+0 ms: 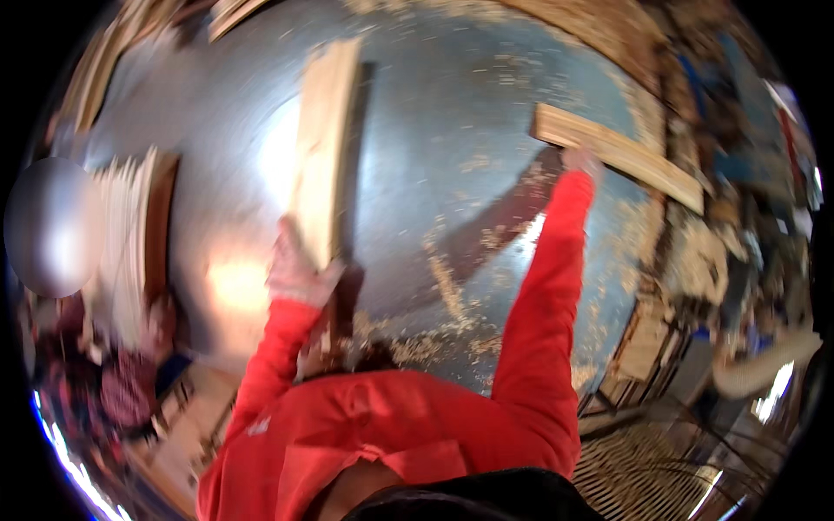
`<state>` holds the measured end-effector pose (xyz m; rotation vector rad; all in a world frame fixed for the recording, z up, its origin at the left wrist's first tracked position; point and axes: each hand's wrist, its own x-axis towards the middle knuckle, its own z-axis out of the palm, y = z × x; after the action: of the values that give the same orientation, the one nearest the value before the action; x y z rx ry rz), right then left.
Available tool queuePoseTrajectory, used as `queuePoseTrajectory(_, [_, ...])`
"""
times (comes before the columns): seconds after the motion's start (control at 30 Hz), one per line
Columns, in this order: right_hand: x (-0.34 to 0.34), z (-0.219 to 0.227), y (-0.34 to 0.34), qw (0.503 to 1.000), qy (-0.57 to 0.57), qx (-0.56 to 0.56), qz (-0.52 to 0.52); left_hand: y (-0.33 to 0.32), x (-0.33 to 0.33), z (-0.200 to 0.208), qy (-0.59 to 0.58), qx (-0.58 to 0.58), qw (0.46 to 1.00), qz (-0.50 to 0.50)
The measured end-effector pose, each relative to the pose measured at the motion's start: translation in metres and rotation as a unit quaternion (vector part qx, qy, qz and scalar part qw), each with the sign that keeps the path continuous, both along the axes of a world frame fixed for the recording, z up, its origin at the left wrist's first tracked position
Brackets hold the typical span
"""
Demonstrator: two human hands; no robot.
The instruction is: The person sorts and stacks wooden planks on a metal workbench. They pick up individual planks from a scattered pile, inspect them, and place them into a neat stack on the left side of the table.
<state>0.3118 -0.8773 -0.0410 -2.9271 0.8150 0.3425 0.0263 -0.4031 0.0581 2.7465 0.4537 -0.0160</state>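
Note:
A long pale wooden board (323,148) points away from me over the grey metal table (417,113). My left hand (300,273) grips it at its near end, thumb and fingers on either side. A shorter wooden board (647,165) lies slantwise at the right, near the table's edge. My right arm reaches out to it, and my right hand (582,162) is closed on its near side, left of its middle. The picture is blurred there, so the separate fingers hardly show.
Wood shavings (447,291) are scattered over the table. At the left another person (130,386) is beside a stack of boards (126,243). More boards (104,65) lie at the far left. Clutter and a pale hose (764,369) stand beyond the right edge.

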Motion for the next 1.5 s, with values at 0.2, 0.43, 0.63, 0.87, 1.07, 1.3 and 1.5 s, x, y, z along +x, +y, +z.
queuePoseTrajectory(0.2, [-0.177, -0.024, 0.149, 0.862, -0.245, 0.392, -0.207, 0.025, 0.001, 0.007, 0.155, -0.058, 0.986, 0.013])
queuePoseTrajectory(0.43, [-0.291, 0.081, 0.335, 0.916, -0.007, 0.356, 0.183, 0.011, -0.012, 0.031, 0.163, -0.030, 0.986, 0.024])
queuePoseTrajectory(0.63, [-0.336, 0.051, 0.336, 0.819, -0.043, 0.434, 0.374, 0.014, -0.005, 0.044, 0.220, -0.025, 0.975, 0.031])
queuePoseTrajectory(0.87, [-0.377, -0.001, 0.350, 0.570, -0.031, 0.804, -0.164, 0.056, 0.004, 0.049, 0.169, -0.237, 0.954, 0.067])
queuePoseTrajectory(1.07, [-0.371, 0.077, 0.383, 0.328, 0.110, 0.928, -0.139, 0.091, -0.054, -0.032, -0.009, -0.943, 0.334, 0.015])
queuePoseTrajectory(1.3, [-0.401, 0.035, 0.371, 0.492, 0.158, 0.852, -0.082, 0.120, -0.113, -0.081, 0.140, -0.747, 0.615, 0.210])
queuePoseTrajectory(1.5, [-0.397, -0.036, 0.326, 0.660, 0.081, 0.729, 0.161, 0.089, -0.097, -0.093, 0.133, -0.463, 0.876, -0.023])
